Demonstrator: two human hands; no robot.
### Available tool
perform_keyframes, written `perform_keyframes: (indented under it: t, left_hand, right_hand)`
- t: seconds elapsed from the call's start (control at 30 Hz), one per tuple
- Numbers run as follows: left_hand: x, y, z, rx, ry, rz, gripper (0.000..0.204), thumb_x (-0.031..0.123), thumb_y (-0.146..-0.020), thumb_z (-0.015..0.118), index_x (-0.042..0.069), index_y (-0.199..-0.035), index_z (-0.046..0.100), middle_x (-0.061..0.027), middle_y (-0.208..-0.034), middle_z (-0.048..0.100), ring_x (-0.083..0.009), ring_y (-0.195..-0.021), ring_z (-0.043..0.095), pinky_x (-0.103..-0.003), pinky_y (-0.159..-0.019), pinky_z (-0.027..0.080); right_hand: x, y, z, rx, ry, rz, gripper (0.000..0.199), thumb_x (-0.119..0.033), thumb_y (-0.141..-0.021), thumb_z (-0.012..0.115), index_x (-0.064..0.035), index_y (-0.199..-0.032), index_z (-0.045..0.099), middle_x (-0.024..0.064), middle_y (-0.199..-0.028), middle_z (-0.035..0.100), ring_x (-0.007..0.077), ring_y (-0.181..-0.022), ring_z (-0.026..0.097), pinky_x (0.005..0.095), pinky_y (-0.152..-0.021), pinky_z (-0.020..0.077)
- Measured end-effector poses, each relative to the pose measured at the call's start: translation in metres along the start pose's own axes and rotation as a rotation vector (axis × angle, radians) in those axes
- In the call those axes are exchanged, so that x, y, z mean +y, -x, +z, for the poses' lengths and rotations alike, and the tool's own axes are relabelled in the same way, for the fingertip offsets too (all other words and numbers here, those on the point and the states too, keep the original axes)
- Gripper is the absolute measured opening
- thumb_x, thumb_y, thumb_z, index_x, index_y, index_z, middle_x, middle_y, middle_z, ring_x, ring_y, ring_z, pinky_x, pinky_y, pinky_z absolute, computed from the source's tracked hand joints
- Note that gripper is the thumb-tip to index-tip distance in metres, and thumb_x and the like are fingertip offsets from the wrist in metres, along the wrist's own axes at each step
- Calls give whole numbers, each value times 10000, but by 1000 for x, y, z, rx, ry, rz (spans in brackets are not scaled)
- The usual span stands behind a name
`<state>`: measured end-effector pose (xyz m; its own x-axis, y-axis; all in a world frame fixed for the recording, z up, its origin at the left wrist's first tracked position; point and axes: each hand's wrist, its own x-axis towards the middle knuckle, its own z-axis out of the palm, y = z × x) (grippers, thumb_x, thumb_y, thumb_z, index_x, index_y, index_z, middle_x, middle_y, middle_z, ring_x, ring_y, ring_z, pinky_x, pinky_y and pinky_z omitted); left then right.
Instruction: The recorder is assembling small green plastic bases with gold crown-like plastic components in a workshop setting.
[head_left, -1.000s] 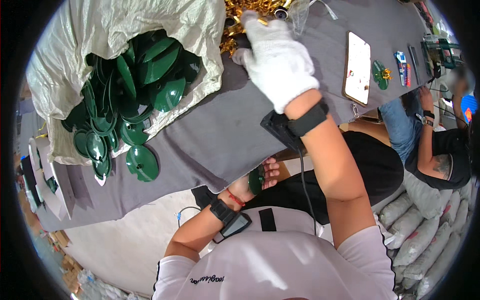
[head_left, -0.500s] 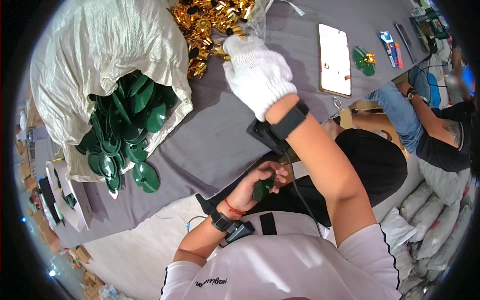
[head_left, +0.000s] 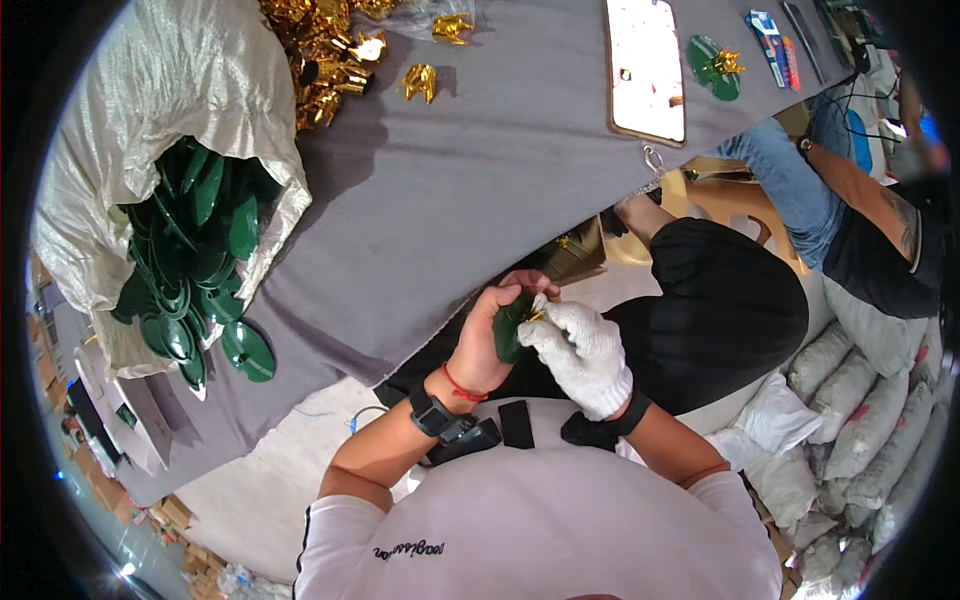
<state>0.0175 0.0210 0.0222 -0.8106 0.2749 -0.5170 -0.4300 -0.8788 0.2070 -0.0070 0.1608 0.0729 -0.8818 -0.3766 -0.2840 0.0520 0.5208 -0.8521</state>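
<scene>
My bare left hand (head_left: 478, 345), a red cord at its wrist, grips a dark green oval plastic disc (head_left: 509, 328) above my lap. Against this disc my right hand (head_left: 578, 352), in a white knitted glove, pinches a small shiny gold piece; only a glint of it shows between the fingertips. More green discs (head_left: 190, 255) spill from the mouth of a white woven sack (head_left: 170, 70) on the left. Beyond my hands, a heap of shiny gold pieces (head_left: 318, 62) lies at the table's far side, with a single gold piece (head_left: 420, 82) apart from it.
On the grey-covered table (head_left: 440, 190) lie a lit phone (head_left: 646, 75) and a green disc with a gold piece on it (head_left: 714, 68). A seated person (head_left: 870, 200) is at the right. Filled sacks (head_left: 870, 430) are stacked behind on the floor.
My right hand has come back from the gold heap to the disc in my left hand, with a small gold piece. Loose gold pieces now show beside the heap. The view has shifted.
</scene>
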Motion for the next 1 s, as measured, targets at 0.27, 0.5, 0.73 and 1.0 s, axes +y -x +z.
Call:
perform_keyframes:
  t: [0.27, 0.5, 0.73, 1.0]
  left_hand:
    - [7, 0, -4, -12, -222, -59, 418, 349, -925, 423, 19, -1166, 511, -110, -1139, 582, -224, -1059, 549, -364, -977, 421]
    - [-11, 8, -4, 130, -614, 267, 404, 324, -882, 481, 38, -1168, 494, -82, -1123, 524, -171, -1058, 479, -315, -1001, 352]
    - [25, 5, -19, 41, -1149, 111, 717, 543, -999, 373, -104, -1301, 443, -269, -1265, 546, -344, -1209, 506, -399, -1025, 383]
    - [127, 161, -15, -222, -1003, 454, 491, 261, -952, 594, -39, -1323, 476, -171, -1219, 601, -256, -1123, 588, -368, -987, 441]
  right_hand:
    - [13, 1, -10, -227, 391, -233, 204, -308, -907, 638, -111, -955, 607, 117, -761, 655, 310, -608, 639, 400, -501, 491]
    - [1, 0, 5, -304, -432, 373, 74, -174, -969, 539, -103, -962, 556, 37, -704, 605, 142, -528, 585, 309, -431, 452]
    - [10, -42, -17, -45, 49, 272, 149, -173, -967, 565, -46, -1043, 584, 36, -655, 595, 98, -497, 561, 243, -398, 420]
    - [-135, -63, -23, -523, -100, -121, 385, -130, -839, 736, -12, -1181, 606, 106, -813, 692, 159, -654, 662, 289, -623, 534]
